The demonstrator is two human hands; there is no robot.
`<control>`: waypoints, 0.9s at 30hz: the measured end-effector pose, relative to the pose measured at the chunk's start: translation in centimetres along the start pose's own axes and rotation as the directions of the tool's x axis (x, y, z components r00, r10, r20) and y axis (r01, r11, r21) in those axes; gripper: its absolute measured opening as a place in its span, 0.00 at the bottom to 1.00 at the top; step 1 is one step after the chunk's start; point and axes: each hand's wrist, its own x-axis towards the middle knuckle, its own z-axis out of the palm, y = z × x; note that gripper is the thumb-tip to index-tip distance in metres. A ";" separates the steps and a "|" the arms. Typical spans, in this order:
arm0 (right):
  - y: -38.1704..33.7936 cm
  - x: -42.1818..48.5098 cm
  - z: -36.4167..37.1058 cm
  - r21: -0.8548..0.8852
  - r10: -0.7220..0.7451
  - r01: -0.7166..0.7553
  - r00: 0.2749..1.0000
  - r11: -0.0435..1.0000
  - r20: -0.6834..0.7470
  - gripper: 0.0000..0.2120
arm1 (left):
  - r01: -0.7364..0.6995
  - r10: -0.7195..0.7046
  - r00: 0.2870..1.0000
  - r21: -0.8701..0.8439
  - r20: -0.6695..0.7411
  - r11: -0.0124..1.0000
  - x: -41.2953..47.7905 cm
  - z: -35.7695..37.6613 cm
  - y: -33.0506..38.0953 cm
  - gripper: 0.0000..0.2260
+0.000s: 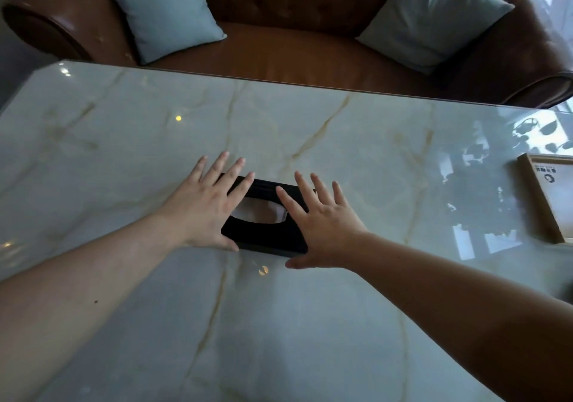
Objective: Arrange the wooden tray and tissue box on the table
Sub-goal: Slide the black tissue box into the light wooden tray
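A person's left hand and right hand, fingers spread flat, bracket a low black rectangular tissue box lying near the middle of a glossy pale marble-patterned table, one palm over each side of the box; whether the palms press its sides or merely hover cannot be told. White tissue shows through the oval slot on top. A shallow light wooden tray sits well apart at the table's right edge, partly out of view. Beyond the far edge stands a brown leather sofa with two pale blue cushions. The box appears to be the step in hand; the next move likely calls for squeezing it evenly and squaring it with the tray.
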 end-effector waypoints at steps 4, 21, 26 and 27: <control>-0.7 1.6 -0.1 -0.031 0.013 -0.011 0.998 0.999 0.056 0.61 | -0.051 0.050 0.998 0.036 0.031 0.998 0.5 0.9 -0.5 0.59; 4.1 -3.0 -1.6 -0.096 0.054 -0.061 0.995 0.994 -0.079 0.54 | -0.071 0.071 0.996 0.013 -0.058 0.997 2.6 -3.8 4.6 0.53; 9.7 -7.7 -1.3 -0.107 0.067 -0.078 0.993 0.991 -0.101 0.55 | -0.080 0.083 0.993 0.038 -0.089 0.996 5.2 -7.6 10.3 0.53; 11.0 -8.7 -1.2 -0.106 0.072 -0.083 0.992 0.991 -0.099 0.55 | -0.082 0.085 0.992 0.041 -0.088 0.996 5.8 -8.4 11.6 0.53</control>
